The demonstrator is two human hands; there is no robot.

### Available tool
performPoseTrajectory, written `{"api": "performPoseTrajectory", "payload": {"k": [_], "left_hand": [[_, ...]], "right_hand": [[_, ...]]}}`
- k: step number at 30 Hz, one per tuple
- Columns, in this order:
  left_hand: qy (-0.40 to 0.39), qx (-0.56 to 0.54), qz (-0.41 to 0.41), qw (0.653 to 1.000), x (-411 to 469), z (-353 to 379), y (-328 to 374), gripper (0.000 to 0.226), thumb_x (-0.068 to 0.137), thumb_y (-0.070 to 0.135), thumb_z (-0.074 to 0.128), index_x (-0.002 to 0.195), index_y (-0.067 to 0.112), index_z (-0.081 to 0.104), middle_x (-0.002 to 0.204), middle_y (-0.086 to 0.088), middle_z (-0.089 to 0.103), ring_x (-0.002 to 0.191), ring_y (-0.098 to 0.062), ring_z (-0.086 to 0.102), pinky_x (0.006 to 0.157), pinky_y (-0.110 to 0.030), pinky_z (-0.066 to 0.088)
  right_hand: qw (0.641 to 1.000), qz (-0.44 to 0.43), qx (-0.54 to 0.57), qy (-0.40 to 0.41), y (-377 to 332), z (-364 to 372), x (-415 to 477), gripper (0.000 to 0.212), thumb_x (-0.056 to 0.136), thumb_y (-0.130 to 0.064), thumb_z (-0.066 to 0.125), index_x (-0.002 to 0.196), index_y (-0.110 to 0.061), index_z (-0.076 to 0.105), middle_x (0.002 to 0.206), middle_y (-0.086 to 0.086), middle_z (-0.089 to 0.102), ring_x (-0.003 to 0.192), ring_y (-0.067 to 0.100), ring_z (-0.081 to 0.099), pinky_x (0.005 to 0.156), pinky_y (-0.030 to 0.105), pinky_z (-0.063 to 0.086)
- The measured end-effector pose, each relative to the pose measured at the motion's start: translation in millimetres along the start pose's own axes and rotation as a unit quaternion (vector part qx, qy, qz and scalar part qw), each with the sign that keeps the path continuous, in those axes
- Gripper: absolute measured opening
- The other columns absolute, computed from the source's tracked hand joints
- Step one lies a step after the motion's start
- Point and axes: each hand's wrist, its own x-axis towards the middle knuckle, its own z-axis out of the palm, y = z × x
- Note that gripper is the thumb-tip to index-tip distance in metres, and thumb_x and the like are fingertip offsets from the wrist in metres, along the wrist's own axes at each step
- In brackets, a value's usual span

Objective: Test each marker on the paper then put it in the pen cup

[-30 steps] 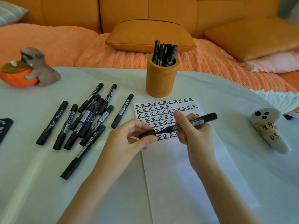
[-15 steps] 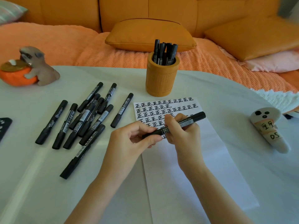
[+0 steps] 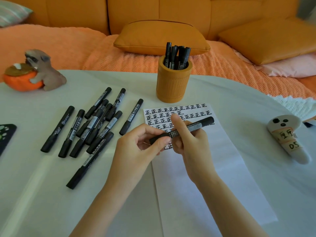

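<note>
A dog figurine (image 3: 43, 71) hugs an orange bowl (image 3: 23, 82) beside cushions (image 3: 160, 37).

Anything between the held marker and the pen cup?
Nothing visible. The marker, gripped by the left hand and right hand, sits over the paper; only that paper lies between it and the pen cup. The markers already in the cup fill much of its mouth, so the drop may be tight.

Matt black plastic markers (image 3: 89, 134) lie left of the ribbed, leather-like pen cup (image 3: 173, 84); smooth white paper (image 3: 205, 177) lies just before it.
</note>
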Motion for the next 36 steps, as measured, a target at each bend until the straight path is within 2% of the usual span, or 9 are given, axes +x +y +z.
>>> {"api": "performPoseTrajectory", "payload": {"k": [3, 6, 9, 12, 17, 20, 23, 28, 36], "left_hand": [[0.017, 0.016, 0.012, 1.0, 1.7, -1.0, -0.8, 0.012, 0.079, 0.013, 0.072, 0.09, 0.015, 0.069, 0.083, 0.007, 0.074, 0.068, -0.007, 0.067, 0.063, -0.014, 0.051], [0.058, 0.036, 0.013, 0.998, 3.6, -5.9, -4.2, 0.01, 0.079, 0.016, 0.071, 0.089, 0.018, 0.069, 0.079, 0.007, 0.072, 0.067, -0.005, 0.066, 0.064, -0.014, 0.05], [0.094, 0.043, 0.018, 0.994, 6.9, -12.1, -5.3, 0.009, 0.08, 0.015, 0.071, 0.088, 0.018, 0.068, 0.08, 0.007, 0.072, 0.068, -0.004, 0.066, 0.064, -0.016, 0.052], [0.096, 0.043, 0.022, 0.994, 9.0, -13.1, -3.8, 0.009, 0.08, 0.014, 0.071, 0.086, 0.019, 0.068, 0.081, 0.008, 0.072, 0.07, -0.005, 0.066, 0.064, -0.016, 0.052], [0.075, 0.034, 0.026, 0.996, 12.4, -6.4, -2.1, 0.007, 0.078, 0.019, 0.071, 0.084, 0.018, 0.068, 0.074, 0.006, 0.07, 0.066, -0.006, 0.063, 0.063, -0.015, 0.049], [0.075, 0.016, 0.03, 0.997, 15.1, -6.7, 1.7, 0.018, 0.077, 0.034, 0.067, 0.084, 0.018, 0.069, 0.072, 0.007, 0.07, 0.065, -0.005, 0.063, 0.062, -0.014, 0.049], [0.073, 0.02, 0.029, 0.997, 18.9, -11.8, 3.5, 0.03, 0.081, 0.042, 0.057, 0.087, 0.015, 0.069, 0.077, 0.006, 0.071, 0.069, -0.002, 0.063, 0.065, -0.011, 0.048], [0.115, 0.269, 0.067, 0.954, 24.6, -24.2, -18.9, 0.011, 0.088, 0.019, 0.063, 0.098, 0.02, 0.066, 0.095, 0.012, 0.062, 0.09, -0.009, 0.058, 0.076, -0.018, 0.045], [0.111, 0.395, 0.077, 0.909, 30.0, -25.7, -35.2, 0.03, 0.086, 0.004, 0.062, 0.113, 0.015, 0.06, 0.119, 0.002, 0.054, 0.108, -0.017, 0.052, 0.082, -0.023, 0.036]], "right_hand": [[0.994, 0.087, -0.061, -0.017, -7.6, 0.7, -1.2, 0.068, 0.068, -0.072, 0.046, 0.062, -0.005, 0.054, 0.049, 0.008, 0.043, 0.043, 0.014, 0.038, 0.045, 0.021, 0.033], [0.986, 0.09, -0.139, -0.027, -12.6, -1.1, -2.8, 0.072, 0.07, -0.072, 0.039, 0.058, -0.005, 0.063, 0.047, 0.009, 0.047, 0.041, 0.013, 0.041, 0.043, 0.019, 0.035], [0.98, -0.056, -0.188, 0.011, -8.4, -6.4, -3.2, 0.047, 0.083, -0.051, 0.057, 0.062, -0.008, 0.059, 0.048, 0.0, 0.046, 0.045, 0.01, 0.037, 0.048, 0.021, 0.032], [0.911, -0.272, -0.309, 0.003, -2.5, -14.1, 4.6, 0.007, 0.086, -0.017, 0.07, 0.09, -0.02, 0.064, 0.081, -0.007, 0.055, 0.061, 0.008, 0.047, 0.059, 0.015, 0.038], [0.798, -0.422, -0.431, -0.003, 8.1, -10.8, 15.9, 0.019, 0.082, -0.011, 0.07, 0.101, -0.01, 0.07, 0.102, -0.001, 0.055, 0.073, 0.001, 0.044, 0.057, 0.034, 0.05], [0.81, -0.421, -0.409, -0.004, 9.5, -10.0, 21.1, 0.014, 0.082, -0.01, 0.069, 0.096, -0.008, 0.069, 0.095, 0.003, 0.059, 0.069, 0.007, 0.049, 0.054, 0.037, 0.05], [0.845, -0.39, -0.365, 0.011, -3.1, -8.6, 29.7, 0.012, 0.084, -0.011, 0.069, 0.096, -0.008, 0.067, 0.092, 0.001, 0.058, 0.067, 0.01, 0.052, 0.058, 0.02, 0.044], [0.89, -0.369, -0.26, 0.069, -43.2, 3.8, 60.1, 0.014, 0.088, -0.01, 0.064, 0.097, -0.02, 0.058, 0.085, -0.007, 0.059, 0.066, 0.012, 0.057, 0.058, 0.016, 0.042], [0.847, -0.459, -0.226, 0.146, -72.8, 24.6, 124.1, 0.059, 0.091, -0.002, 0.056, 0.143, -0.004, 0.029, 0.08, -0.004, 0.054, 0.062, 0.018, 0.055, 0.061, 0.027, 0.049]]}}
